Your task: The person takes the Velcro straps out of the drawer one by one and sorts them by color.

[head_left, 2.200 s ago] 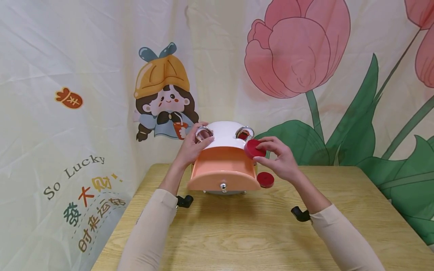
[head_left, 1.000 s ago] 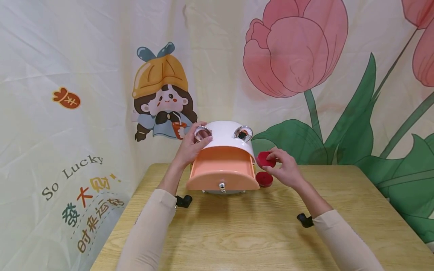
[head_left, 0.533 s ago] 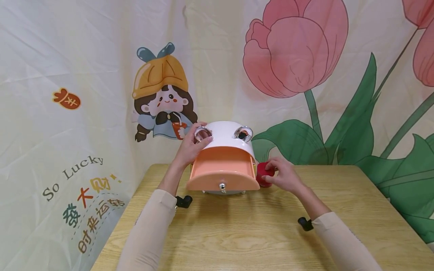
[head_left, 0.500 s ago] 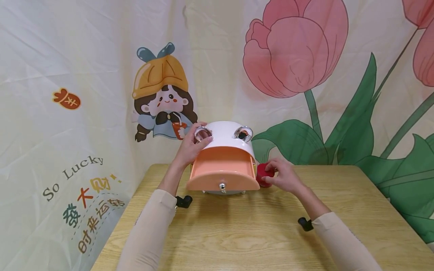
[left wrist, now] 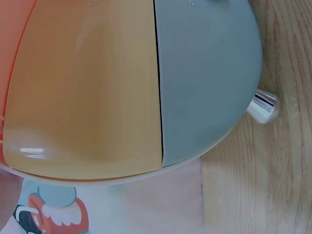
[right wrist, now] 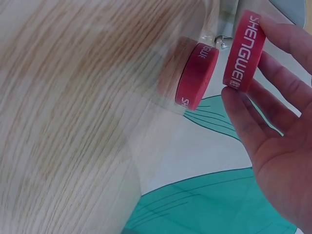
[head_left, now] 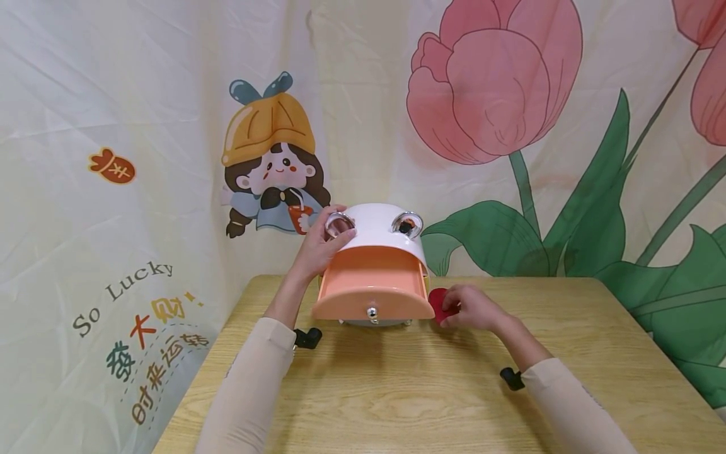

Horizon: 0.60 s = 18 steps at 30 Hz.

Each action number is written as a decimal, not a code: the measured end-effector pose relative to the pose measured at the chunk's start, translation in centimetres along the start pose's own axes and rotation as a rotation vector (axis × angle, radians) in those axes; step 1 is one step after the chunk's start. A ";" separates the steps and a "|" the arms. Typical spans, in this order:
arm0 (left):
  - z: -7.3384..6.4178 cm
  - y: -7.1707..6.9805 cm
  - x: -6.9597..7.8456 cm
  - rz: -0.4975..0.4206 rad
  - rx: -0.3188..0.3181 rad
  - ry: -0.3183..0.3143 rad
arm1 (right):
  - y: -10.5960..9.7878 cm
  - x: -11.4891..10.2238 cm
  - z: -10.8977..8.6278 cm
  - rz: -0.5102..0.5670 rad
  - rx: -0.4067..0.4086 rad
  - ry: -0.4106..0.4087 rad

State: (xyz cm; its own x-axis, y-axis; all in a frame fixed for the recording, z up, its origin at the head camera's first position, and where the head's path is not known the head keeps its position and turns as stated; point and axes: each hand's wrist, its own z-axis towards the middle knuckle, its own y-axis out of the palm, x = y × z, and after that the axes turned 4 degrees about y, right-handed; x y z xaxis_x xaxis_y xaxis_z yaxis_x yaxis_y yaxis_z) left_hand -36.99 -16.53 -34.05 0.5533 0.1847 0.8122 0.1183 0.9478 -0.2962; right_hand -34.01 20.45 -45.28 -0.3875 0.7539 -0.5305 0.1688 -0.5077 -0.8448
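Observation:
In the head view, a small white drawer cabinet [head_left: 377, 221] with silver rings on top stands on the table, its orange drawer [head_left: 374, 277] pulled out. My left hand [head_left: 317, 249] holds the cabinet's upper left side by a ring, thumb on the white top. To the right of the cabinet, my right hand [head_left: 473, 307] pinches a red roll of tape [right wrist: 243, 51] with white lettering. Another red roll of tape [right wrist: 197, 75] lies on the table in the right wrist view. The left wrist view shows the cabinet's yellow drawer [left wrist: 87, 92] and grey-blue drawer [left wrist: 207, 83].
The wooden table [head_left: 363, 391] backs onto a printed curtain [head_left: 363, 94] with a cartoon figure and large tulips. Black mounts [head_left: 308, 338] sit at both wrists. A silver cabinet foot [left wrist: 264, 106] touches the table.
My right hand has carried the tape roll from beside the cabinet's top, rightward and down to the roll on the table, then slightly nearer me. The left hand stays on the cabinet.

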 end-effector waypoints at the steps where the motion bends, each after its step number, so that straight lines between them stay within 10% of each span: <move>1: 0.0 0.0 0.0 0.002 0.000 0.000 | 0.0 0.0 0.0 -0.001 -0.003 -0.002; 18: 0.2 -0.1 -0.5 0.029 0.004 -0.007 | 0.6 0.0 -0.3 -0.080 -0.062 0.022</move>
State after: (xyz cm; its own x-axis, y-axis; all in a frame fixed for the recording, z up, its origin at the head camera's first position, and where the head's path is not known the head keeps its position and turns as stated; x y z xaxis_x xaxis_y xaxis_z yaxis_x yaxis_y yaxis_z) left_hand -37.45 -16.66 -34.39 0.5511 0.2142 0.8065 0.0989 0.9429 -0.3180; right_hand -33.62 20.34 -45.81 -0.3823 0.8001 -0.4623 0.1942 -0.4196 -0.8867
